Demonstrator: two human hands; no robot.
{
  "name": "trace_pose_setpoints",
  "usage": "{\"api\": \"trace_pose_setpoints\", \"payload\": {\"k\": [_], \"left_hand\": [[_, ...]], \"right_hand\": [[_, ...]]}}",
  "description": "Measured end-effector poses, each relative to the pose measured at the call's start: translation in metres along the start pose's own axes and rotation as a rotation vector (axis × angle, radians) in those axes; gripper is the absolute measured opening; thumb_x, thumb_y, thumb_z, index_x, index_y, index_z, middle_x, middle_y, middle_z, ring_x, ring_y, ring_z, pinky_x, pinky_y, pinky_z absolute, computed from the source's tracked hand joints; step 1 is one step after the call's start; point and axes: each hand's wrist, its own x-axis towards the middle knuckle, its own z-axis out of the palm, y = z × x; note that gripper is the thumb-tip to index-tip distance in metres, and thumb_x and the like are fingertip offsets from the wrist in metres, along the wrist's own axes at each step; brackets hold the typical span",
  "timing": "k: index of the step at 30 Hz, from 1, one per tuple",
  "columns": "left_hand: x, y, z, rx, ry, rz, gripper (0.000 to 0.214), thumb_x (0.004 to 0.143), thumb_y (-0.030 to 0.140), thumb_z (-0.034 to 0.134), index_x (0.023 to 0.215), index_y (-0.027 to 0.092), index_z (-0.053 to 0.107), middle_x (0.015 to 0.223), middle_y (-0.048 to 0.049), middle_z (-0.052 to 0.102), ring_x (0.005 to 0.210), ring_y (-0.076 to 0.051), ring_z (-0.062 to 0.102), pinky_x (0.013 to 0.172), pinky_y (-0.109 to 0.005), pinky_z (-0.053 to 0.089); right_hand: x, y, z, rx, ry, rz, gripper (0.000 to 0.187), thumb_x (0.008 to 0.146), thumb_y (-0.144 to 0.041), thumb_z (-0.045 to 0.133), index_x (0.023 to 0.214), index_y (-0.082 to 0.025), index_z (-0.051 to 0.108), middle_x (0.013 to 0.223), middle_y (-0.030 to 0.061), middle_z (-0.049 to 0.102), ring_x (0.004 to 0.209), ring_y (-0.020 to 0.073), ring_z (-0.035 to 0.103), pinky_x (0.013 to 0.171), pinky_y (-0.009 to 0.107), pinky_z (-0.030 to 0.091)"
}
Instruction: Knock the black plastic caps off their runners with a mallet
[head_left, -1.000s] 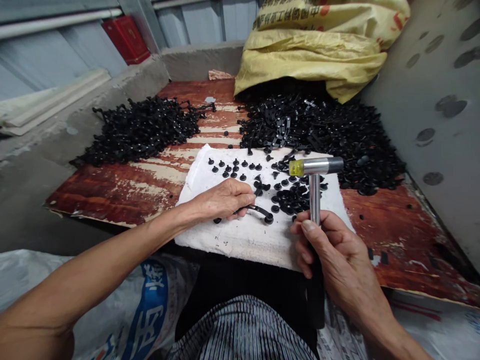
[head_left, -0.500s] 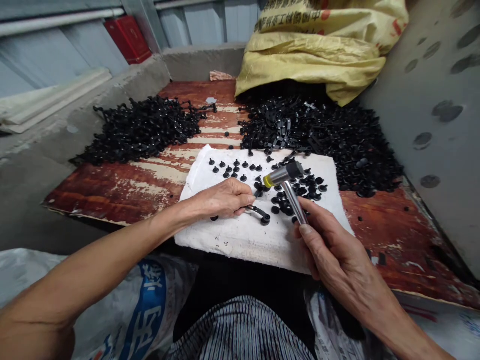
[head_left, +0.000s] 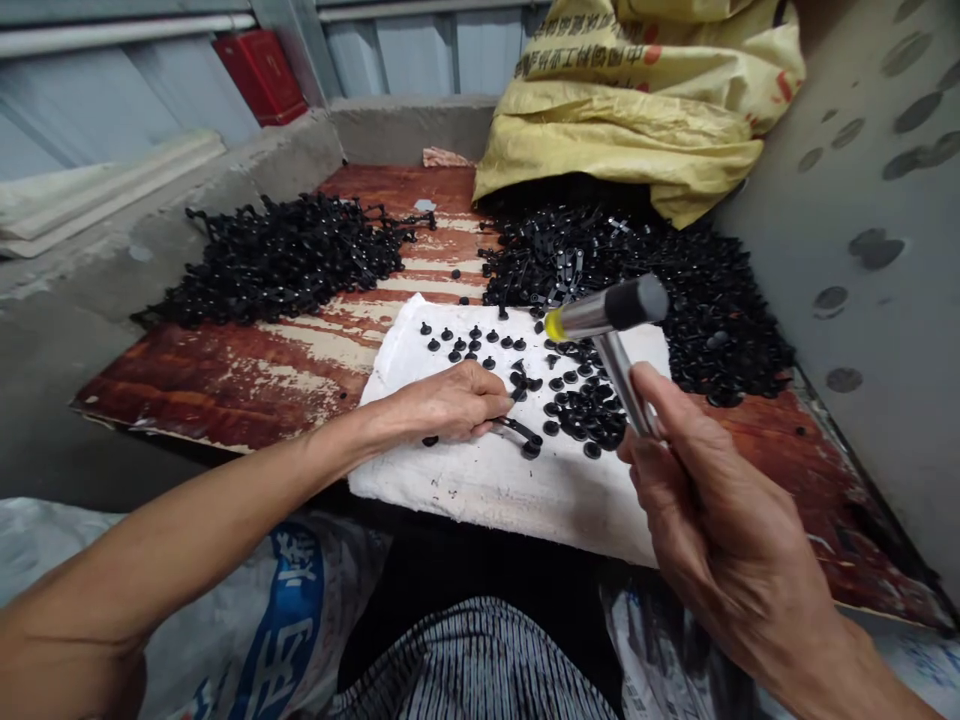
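Observation:
My left hand (head_left: 469, 402) is closed in a pinch around one end of a thin black bar (head_left: 517, 430), whose far end rests on a round black piece on the white cloth (head_left: 480, 485). In my right hand (head_left: 720, 510) is a small mallet (head_left: 600, 315) with a metal handle, a yellow face on the left and a black one on the right. Its head is raised above the cloth, apart from the bar. Several small black round pieces with stems (head_left: 474, 345) stand behind my left hand, and a denser cluster of round pieces (head_left: 592, 410) lies near the mallet handle.
A heap of black parts (head_left: 292, 260) lies on the left of the worn red-brown board (head_left: 187, 375). Another heap (head_left: 720, 310) spreads at the right, below a yellow sack (head_left: 622, 130). Low concrete edging (head_left: 409, 130) borders the back, with a red box (head_left: 261, 78) in the corner.
My right hand has lifted the mallet up and to the right, away from the bar. My left hand keeps its hold on the bar in nearly the same place.

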Motion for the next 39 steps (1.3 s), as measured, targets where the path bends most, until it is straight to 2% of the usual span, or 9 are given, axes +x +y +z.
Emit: {"api": "trace_pose_setpoints", "payload": {"k": [5, 10, 14, 19, 25, 29, 32, 37, 39], "left_hand": [[-0.001, -0.003, 0.0, -0.017, 0.001, 0.015, 0.037, 0.091, 0.021, 0.047, 0.054, 0.018, 0.046, 0.038, 0.0062, 0.036, 0.031, -0.004, 0.028, 0.033, -0.018, 0.016], [-0.001, -0.008, -0.001, -0.008, -0.004, 0.027, 0.038, 0.091, 0.023, 0.048, 0.053, 0.018, 0.048, 0.038, 0.0054, 0.037, 0.031, -0.004, 0.028, 0.033, -0.019, 0.016], [0.002, -0.01, -0.002, -0.071, -0.034, 0.01, 0.037, 0.091, 0.024, 0.049, 0.054, 0.018, 0.048, 0.037, 0.0055, 0.036, 0.03, -0.004, 0.028, 0.033, -0.019, 0.015], [0.002, -0.007, -0.002, -0.14, -0.074, -0.022, 0.038, 0.091, 0.023, 0.049, 0.054, 0.017, 0.049, 0.039, 0.0049, 0.039, 0.03, -0.004, 0.03, 0.032, -0.018, 0.016], [0.004, -0.009, -0.004, -0.151, -0.098, -0.007, 0.041, 0.094, 0.025, 0.048, 0.054, 0.016, 0.049, 0.037, 0.005, 0.037, 0.03, -0.003, 0.029, 0.032, -0.016, 0.016], [0.006, -0.011, -0.005, -0.167, -0.105, -0.037, 0.035, 0.092, 0.024, 0.05, 0.058, 0.016, 0.05, 0.041, 0.0045, 0.041, 0.031, -0.003, 0.031, 0.032, -0.016, 0.017], [0.006, -0.01, -0.006, -0.159, -0.109, -0.031, 0.036, 0.091, 0.025, 0.052, 0.056, 0.016, 0.049, 0.04, 0.0044, 0.04, 0.03, -0.004, 0.031, 0.032, -0.016, 0.016], [0.006, -0.01, -0.006, -0.166, -0.128, -0.005, 0.04, 0.094, 0.028, 0.05, 0.055, 0.016, 0.051, 0.037, 0.0045, 0.039, 0.03, -0.003, 0.029, 0.033, -0.016, 0.017], [0.006, -0.01, -0.006, -0.163, -0.124, -0.013, 0.04, 0.094, 0.028, 0.051, 0.055, 0.016, 0.051, 0.037, 0.0044, 0.039, 0.03, -0.003, 0.03, 0.033, -0.016, 0.017]], "right_hand": [[0.005, 0.004, -0.004, -0.032, -0.189, -0.039, 0.062, 0.091, -0.005, 0.044, 0.151, -0.022, 0.04, 0.124, 0.0149, 0.069, 0.106, 0.0289, 0.071, 0.086, 0.045, 0.061], [0.006, 0.002, -0.002, -0.031, 0.029, -0.008, 0.069, 0.091, -0.003, 0.046, 0.155, -0.026, 0.032, 0.142, 0.0113, 0.058, 0.125, 0.0281, 0.059, 0.102, 0.047, 0.051], [0.007, 0.005, 0.001, -0.023, -0.172, -0.026, 0.061, 0.091, -0.004, 0.043, 0.15, -0.02, 0.042, 0.125, 0.0137, 0.07, 0.107, 0.0278, 0.071, 0.089, 0.044, 0.06], [0.005, -0.004, 0.0, 0.005, 0.035, 0.035, 0.067, 0.092, -0.004, 0.047, 0.154, -0.026, 0.033, 0.144, 0.0095, 0.056, 0.125, 0.0252, 0.059, 0.104, 0.042, 0.05], [-0.004, 0.008, 0.008, 0.029, -0.182, 0.035, 0.061, 0.092, -0.004, 0.041, 0.151, -0.018, 0.04, 0.127, 0.0146, 0.068, 0.114, 0.0266, 0.067, 0.089, 0.042, 0.06], [0.003, -0.001, -0.001, 0.067, -0.068, 0.006, 0.064, 0.092, -0.002, 0.045, 0.152, -0.021, 0.037, 0.138, 0.0115, 0.062, 0.121, 0.0226, 0.063, 0.1, 0.037, 0.054], [0.006, -0.005, -0.004, 0.028, -0.002, 0.0, 0.067, 0.091, -0.001, 0.047, 0.153, -0.023, 0.035, 0.142, 0.0117, 0.058, 0.124, 0.0244, 0.06, 0.103, 0.04, 0.051], [0.009, 0.012, 0.001, -0.042, -0.201, 0.021, 0.058, 0.089, -0.005, 0.043, 0.146, -0.017, 0.047, 0.116, 0.0145, 0.073, 0.11, 0.0315, 0.069, 0.09, 0.05, 0.059], [0.012, 0.012, -0.005, -0.025, -0.202, 0.013, 0.056, 0.09, -0.006, 0.042, 0.145, -0.015, 0.048, 0.116, 0.0149, 0.073, 0.111, 0.0312, 0.068, 0.091, 0.051, 0.058]]}}
